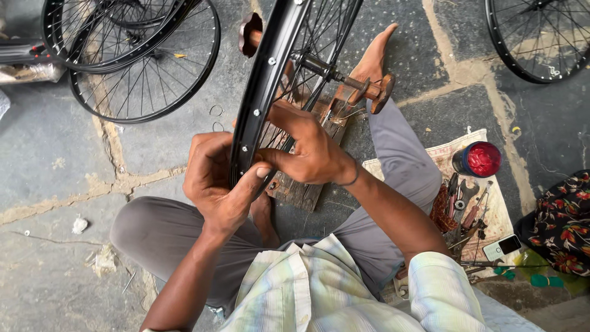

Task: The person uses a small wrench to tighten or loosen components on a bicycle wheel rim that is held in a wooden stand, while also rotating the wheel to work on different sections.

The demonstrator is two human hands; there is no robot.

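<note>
A black bicycle wheel rim (pixel 270 67) with thin spokes stands upright on a wooden truing stand (pixel 310 178), its axle (pixel 335 75) resting across the stand's posts. My left hand (pixel 215 181) wraps the near part of the rim from the left. My right hand (pixel 310 147) grips the same part from the right, fingers reaching in among the spokes; whether it holds a small tool is hidden. My thumbs nearly meet on the rim. I sit on the ground with legs in grey trousers either side of the stand.
Two black spoked wheels (pixel 144 58) lie on the stone floor at the upper left, another wheel (pixel 534 40) at the upper right. A cloth (pixel 491 212) on my right carries hand tools, a red-lidded tin (pixel 479 158) and a phone (pixel 503 247). A flowered fabric (pixel 562 221) lies beyond.
</note>
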